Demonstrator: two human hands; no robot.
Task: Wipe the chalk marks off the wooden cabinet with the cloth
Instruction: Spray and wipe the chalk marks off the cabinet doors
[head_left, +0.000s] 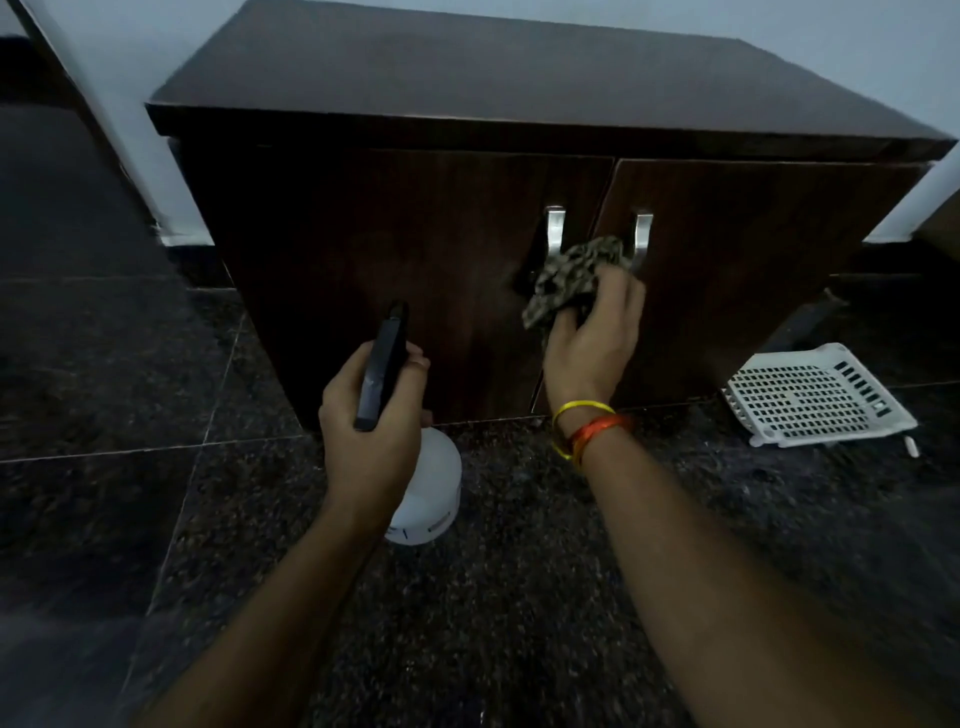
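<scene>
Meanwhile, the crumpled mottled cloth was gripped in right hand fingers against the dark wooden cabinet, bunched without clear long axis; a black-headed white spray bottle was clasped by the left hand.

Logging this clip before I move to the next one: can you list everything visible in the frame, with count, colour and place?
cabinet: one, dark brown wood, against the pale wall, two doors
handles: two, silver metal, at the inner edges of the doors
cloth: one, mottled grey-green, pressed to the doors between the handles
spray bottle: one, white body with black spray head, held low in front of the left door
tray: one, white perforated plastic, on the floor right of the cabinet
floor: dark speckled stone tiles
wrist threads: yellow and orange-red, on the right wrist
left hand: grips the spray head
right hand: fingers hold the cloth against the cabinet
</scene>
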